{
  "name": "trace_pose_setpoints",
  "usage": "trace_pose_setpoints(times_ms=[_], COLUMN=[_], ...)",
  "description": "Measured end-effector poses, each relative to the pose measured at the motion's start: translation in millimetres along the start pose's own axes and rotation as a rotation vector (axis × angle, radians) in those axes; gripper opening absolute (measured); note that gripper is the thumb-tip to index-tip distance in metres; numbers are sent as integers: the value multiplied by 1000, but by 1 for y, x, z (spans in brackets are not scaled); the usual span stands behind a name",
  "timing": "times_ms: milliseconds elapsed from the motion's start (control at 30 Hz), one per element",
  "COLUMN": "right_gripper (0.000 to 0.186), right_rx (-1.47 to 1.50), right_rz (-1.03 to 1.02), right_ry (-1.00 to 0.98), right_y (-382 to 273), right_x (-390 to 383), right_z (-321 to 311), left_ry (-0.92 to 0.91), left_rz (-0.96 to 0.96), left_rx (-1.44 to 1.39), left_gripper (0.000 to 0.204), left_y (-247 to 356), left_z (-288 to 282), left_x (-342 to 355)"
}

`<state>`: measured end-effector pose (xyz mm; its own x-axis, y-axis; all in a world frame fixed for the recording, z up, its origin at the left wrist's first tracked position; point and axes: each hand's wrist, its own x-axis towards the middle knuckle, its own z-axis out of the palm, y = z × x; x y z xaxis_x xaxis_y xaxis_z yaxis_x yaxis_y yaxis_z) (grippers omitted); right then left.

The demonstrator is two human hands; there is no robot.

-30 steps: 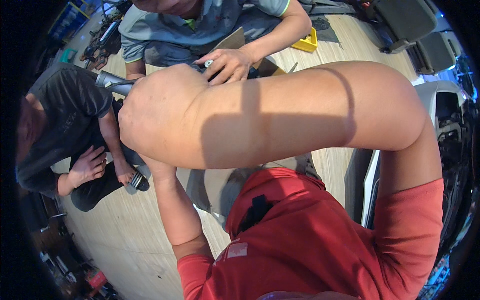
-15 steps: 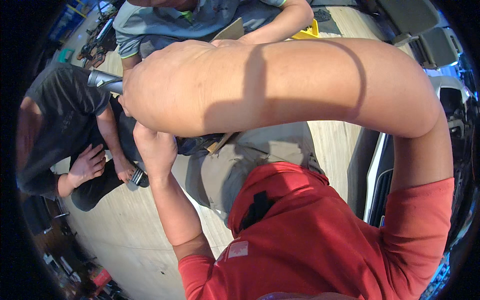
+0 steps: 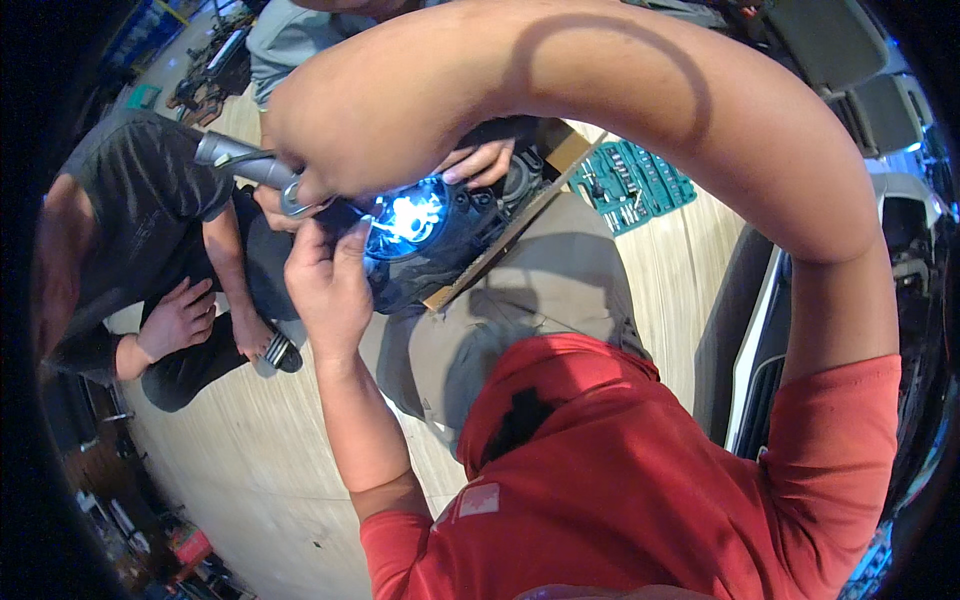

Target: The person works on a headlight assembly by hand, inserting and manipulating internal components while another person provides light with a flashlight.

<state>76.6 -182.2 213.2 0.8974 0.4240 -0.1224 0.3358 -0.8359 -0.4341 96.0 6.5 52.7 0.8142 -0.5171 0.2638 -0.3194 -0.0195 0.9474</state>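
Note:
My right hand (image 3: pixel 335 150) reaches over from the right with its fingers bent down and mostly hidden behind the hand. A grey tube (image 3: pixel 235 158) and a silver ring-shaped metal end (image 3: pixel 292 200) stick out beside it. Which hand holds the tube, I cannot tell. Just below, my left hand (image 3: pixel 335 285) pinches thumb against fingers near the lit part; anything between them is too small to name. A round part with a glassy, brightly lit face (image 3: pixel 410 215) sits in a dark housing (image 3: pixel 475 225). A co-worker's hand (image 3: pixel 480 165) rests on its far side.
Opposite me sits a co-worker in a grey shirt (image 3: pixel 280 50). Another person in dark clothes (image 3: pixel 150 190) crouches at left. A green socket set (image 3: pixel 635 185) lies on the wooden floor, beyond a brown board (image 3: pixel 480 265). Vehicle panels (image 3: pixel 760 350) stand at right.
My right forearm has lifted toward the top of view, uncovering the lit round part, the co-worker's hand and the socket set. The grey tube has shifted slightly right; my left hand moved slightly right.

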Motion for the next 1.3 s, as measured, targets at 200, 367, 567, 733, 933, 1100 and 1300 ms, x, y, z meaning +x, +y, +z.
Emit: trace_pose_setpoints(times_ms=[200,367,567,733,933,1100,1300], right_gripper=[19,20,21,23,26,26,25], right_rx=[-112,-422,-492,-433,-442,-361,-267], right_rz=[-55,-99,-135,-169,-143,-136,-122], right_ry=[271,511,550,583,359,208,167], right_y=[-9,-11,-13,-20,-31,-23,-15], right_x=[-23,-24,-23,-20,-35,-39,-39], right_z=[8,32,43,49,40,29,20], left_ry=[79,148,139,220,205,133,340], left_rz=[-23,-73,-69,108,153,77,110], left_rx=[47,80,237,430,313,170,210], left_gripper=[20,19,26,39,34,20,51], left_y=[8,15,9,2,-3,10,-10], left_z=[10,16,11,7,6,10,-2], left_x=[6,5,6,3,-8,-2,-8])
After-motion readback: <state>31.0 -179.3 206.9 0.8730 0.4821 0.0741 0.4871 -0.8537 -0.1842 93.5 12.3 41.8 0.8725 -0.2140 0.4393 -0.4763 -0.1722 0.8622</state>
